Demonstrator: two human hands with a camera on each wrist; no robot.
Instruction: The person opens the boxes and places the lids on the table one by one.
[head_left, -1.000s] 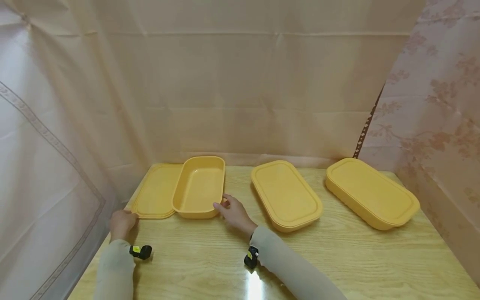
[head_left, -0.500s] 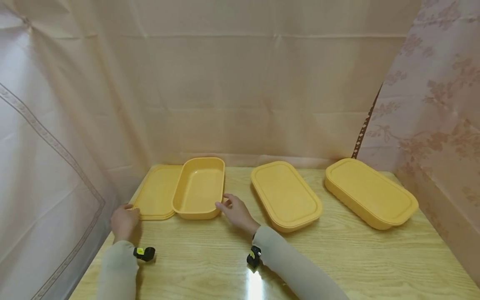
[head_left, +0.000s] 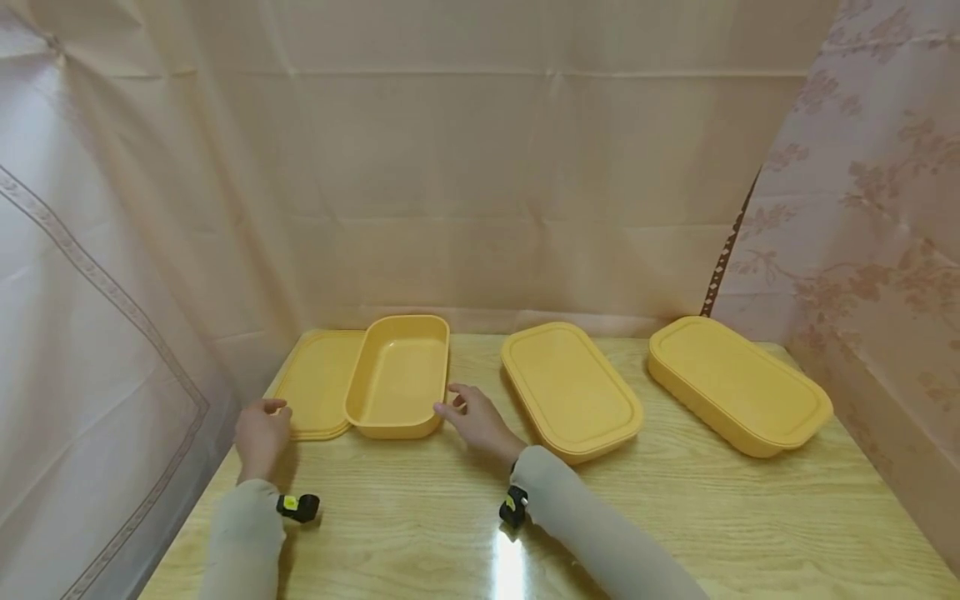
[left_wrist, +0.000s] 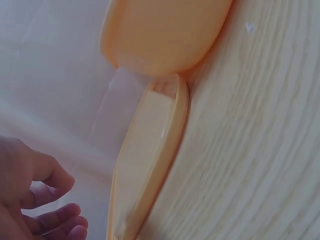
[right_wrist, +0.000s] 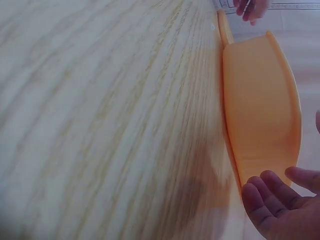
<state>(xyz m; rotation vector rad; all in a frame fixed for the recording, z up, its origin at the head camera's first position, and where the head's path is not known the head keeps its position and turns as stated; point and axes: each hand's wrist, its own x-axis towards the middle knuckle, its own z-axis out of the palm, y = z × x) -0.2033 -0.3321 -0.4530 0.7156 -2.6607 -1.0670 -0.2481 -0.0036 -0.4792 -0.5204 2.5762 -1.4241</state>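
Observation:
A yellow rectangular food container [head_left: 397, 383] stands uncovered and hollow side up on the table. Flat to its left lies a yellow lid [head_left: 318, 383] with a doubled-looking edge; the container hides part of its right side. My left hand [head_left: 262, 435] hovers by the lid's near left corner, its fingers loosely bent and holding nothing. A gap separates those fingers from the lid [left_wrist: 145, 165] in the left wrist view. My right hand [head_left: 480, 427] is at the container's near right corner, fingers relaxed, thumb by the rim. Whether it touches the container [right_wrist: 260, 100] I cannot tell.
To the right, a yellow container with its lid on [head_left: 573, 392] lies at a slant. Another lidded yellow container [head_left: 738, 383] sits farther right. Cloth [head_left: 525, 192] hangs behind and on both sides of the wooden table [head_left: 420, 517].
My left hand has come off the lid's near left corner and moved slightly right and up. My right hand has shifted slightly right. The container and lid stay in place.

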